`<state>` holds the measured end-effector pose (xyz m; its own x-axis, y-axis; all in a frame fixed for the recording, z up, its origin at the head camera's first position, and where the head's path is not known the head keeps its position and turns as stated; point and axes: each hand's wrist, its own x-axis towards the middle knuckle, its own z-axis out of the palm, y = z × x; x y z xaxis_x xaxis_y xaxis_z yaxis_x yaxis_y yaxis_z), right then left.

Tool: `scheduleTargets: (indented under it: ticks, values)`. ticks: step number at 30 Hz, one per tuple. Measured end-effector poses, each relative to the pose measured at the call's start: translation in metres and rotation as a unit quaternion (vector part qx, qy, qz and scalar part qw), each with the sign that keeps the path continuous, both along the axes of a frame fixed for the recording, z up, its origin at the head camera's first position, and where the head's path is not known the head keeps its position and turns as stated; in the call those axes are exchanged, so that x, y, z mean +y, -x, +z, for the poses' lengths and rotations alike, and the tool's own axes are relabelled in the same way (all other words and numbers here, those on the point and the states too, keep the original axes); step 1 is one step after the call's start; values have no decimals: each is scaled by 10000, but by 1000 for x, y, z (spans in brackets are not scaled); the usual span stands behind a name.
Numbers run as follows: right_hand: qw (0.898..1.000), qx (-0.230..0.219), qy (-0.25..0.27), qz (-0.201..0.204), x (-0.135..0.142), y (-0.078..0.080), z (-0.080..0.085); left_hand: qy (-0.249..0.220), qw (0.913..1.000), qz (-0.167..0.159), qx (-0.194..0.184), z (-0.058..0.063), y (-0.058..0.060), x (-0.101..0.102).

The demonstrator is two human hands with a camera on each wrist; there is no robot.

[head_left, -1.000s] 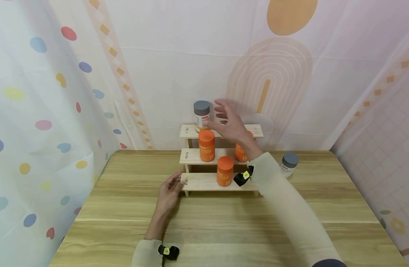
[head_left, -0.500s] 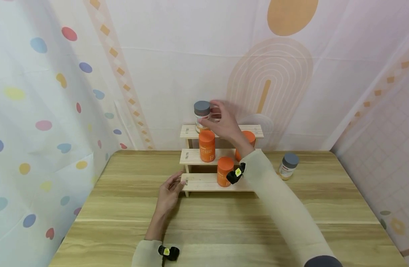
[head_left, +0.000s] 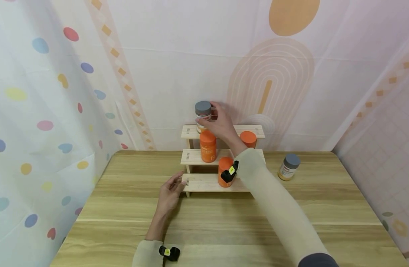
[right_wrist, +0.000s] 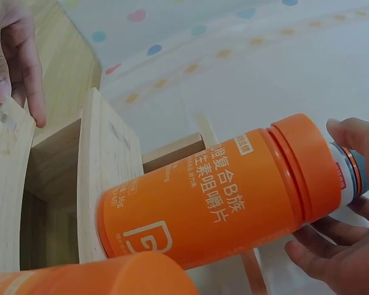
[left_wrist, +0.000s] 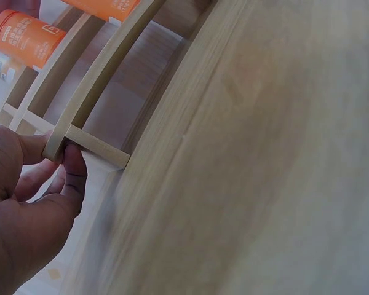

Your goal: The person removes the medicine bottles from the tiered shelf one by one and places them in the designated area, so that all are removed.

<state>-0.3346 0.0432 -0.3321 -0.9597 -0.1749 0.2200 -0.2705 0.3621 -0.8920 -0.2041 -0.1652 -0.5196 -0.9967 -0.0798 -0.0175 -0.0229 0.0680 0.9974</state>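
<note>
While the grey-lidded jar (head_left: 203, 108) is upright at the top shelf (head_left: 248, 129), its base hidden so contact is hard to judge, the right hand (head_left: 221, 124) grips it and should move level, clear of the orange jar (head_left: 208, 148) in front; the left hand (head_left: 169, 194), pinching the lowest shelf (head_left: 201, 182), can brace the rack.

Below my left hand (head_left: 169, 194), the wood-grained tabletop (head_left: 204, 230) is spreading to both sides. Behind my right hand (head_left: 222, 126), a pale backdrop cloth (head_left: 177, 89) is hanging; to that hand's right, a striped arch print (head_left: 248, 74) is showing, with an orange oval (head_left: 294, 16) appearing higher up. Left of both my hands, a diamond-patterned band (head_left: 121, 71) is running downward and, farther out, coloured spots (head_left: 45, 125) are dotting the cloth.
</note>
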Motion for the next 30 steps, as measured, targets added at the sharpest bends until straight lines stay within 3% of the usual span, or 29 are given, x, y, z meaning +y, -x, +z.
scheduleTargets:
  ticks: [19, 30]
  values:
    - [9995, 315, 59, -51, 1, 2, -5, 81, 10000, 10, 14, -1, 0, -1]
    - [9984, 518, 225, 39, 4, -4, 9, 136, 9998, 26, 116, 1, -1, -1]
